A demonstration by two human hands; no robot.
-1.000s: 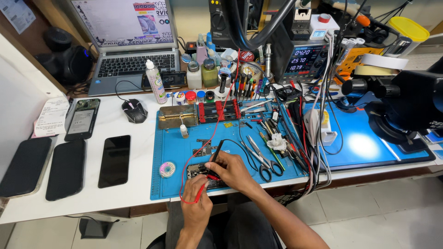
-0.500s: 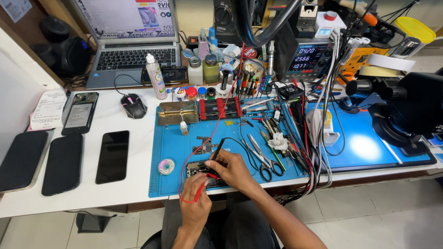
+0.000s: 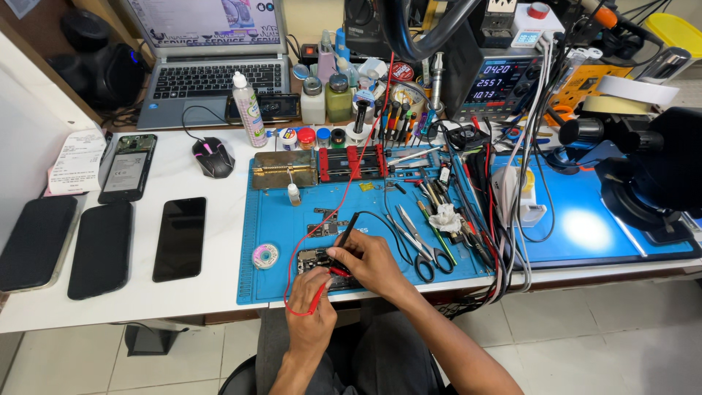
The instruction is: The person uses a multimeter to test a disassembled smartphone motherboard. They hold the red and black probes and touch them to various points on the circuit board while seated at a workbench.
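Table (image 3: pixel 219 292) first: your blue work mat (image 3: pixel 263 219) lies on it directly ahead of both hands. At its near edge sits the small circuit board (image 3: pixel 316 257), long axis running left to right, just beyond your fingers. Your right hand (image 3: pixel 369 262) is closed on the black probe (image 3: pixel 346 228), tip down at the board. Your left hand (image 3: pixel 311 307), just nearer you, pinches the red probe (image 3: pixel 319 292), angled up toward it.
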